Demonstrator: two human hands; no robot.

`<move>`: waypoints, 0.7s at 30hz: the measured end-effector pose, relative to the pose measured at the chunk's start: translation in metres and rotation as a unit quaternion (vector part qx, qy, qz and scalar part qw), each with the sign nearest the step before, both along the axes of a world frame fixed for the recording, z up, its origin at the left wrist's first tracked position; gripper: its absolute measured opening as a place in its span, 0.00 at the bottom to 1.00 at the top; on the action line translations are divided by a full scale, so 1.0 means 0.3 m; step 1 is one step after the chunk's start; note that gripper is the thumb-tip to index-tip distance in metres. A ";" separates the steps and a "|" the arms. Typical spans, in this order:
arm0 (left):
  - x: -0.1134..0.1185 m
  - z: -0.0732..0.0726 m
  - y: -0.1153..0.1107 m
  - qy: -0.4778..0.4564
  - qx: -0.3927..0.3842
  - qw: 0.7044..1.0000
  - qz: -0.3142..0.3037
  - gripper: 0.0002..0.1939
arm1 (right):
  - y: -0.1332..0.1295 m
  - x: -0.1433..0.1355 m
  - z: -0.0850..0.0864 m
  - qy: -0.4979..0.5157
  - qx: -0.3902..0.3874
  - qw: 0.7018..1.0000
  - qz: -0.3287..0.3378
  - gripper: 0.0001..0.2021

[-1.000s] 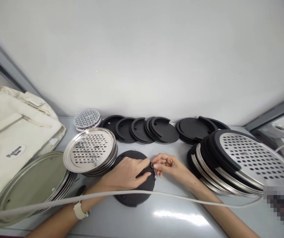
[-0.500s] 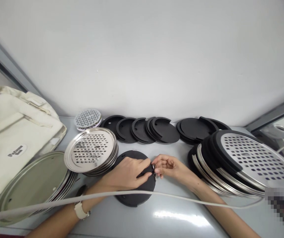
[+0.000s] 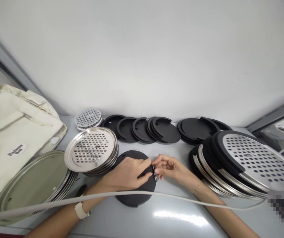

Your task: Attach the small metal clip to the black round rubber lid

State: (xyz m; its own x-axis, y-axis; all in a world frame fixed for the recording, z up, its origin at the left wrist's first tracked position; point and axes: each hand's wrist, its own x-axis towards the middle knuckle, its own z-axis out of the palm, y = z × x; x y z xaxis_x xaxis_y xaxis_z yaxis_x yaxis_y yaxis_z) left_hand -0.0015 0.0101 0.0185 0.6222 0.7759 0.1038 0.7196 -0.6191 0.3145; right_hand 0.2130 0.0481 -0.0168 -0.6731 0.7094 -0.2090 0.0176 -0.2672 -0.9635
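Your left hand (image 3: 125, 172) lies flat on a black disc (image 3: 134, 195) that rests on the desk (image 3: 171, 218), fingers (image 3: 142, 165) spread across its top and pressing near its right edge. Your right hand (image 3: 168, 167) meets it from the right, fingers pinched narrow around a small metal clip (image 3: 154, 173) sitting at the disc's rim. The clip touches the disc edge; how it is fixed there cannot be told. A watch (image 3: 80, 210) with a pale strap is on your left wrist.

The disc lies at the middle of the desk, just in front of a row of overlapping black discs (image 3: 154, 130) along the wall. Its left edge runs under a stack of perforated metal plates (image 3: 91, 150). A smaller perforated plate (image 3: 88, 117) lies behind that stack, near the wall. Further left, a pile of plain metal lids (image 3: 33, 183) leans beside a cream canvas bag (image 3: 13, 138).

To the right, well apart from your hands, large perforated plates with black rims (image 3: 246, 162) are stacked at a tilt. A white cable (image 3: 57, 202) crosses the foreground over both forearms.
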 end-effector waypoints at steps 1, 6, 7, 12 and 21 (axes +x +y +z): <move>-0.001 -0.001 0.000 0.000 0.001 1.000 0.000 0.08 | -0.001 -0.001 0.000 0.001 0.001 1.000 -0.001 0.14; 0.000 -0.003 0.002 -0.002 0.003 1.000 -0.005 0.07 | -0.004 -0.007 0.007 -0.002 -0.001 1.000 -0.001 0.14; 0.000 -0.003 0.003 -0.002 0.003 1.000 -0.005 0.07 | -0.004 -0.007 0.008 -0.003 -0.003 1.000 -0.002 0.14; 0.001 -0.005 0.003 -0.002 -0.004 1.000 -0.002 0.07 | -0.005 -0.011 0.016 -0.005 -0.013 1.000 -0.005 0.14; -0.006 0.000 -0.003 -0.011 0.013 0.998 -0.063 0.03 | -0.001 -0.014 0.030 -0.022 -0.028 0.999 -0.020 0.16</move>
State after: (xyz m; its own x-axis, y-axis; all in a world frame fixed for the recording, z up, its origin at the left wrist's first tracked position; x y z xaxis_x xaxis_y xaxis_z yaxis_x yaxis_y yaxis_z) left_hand -0.0035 0.0091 0.0186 0.7124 0.6882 0.1374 0.6282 -0.7126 0.3124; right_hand 0.2086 0.0477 -0.0080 -0.6338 0.7219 -0.2779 0.0487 -0.3213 -0.9457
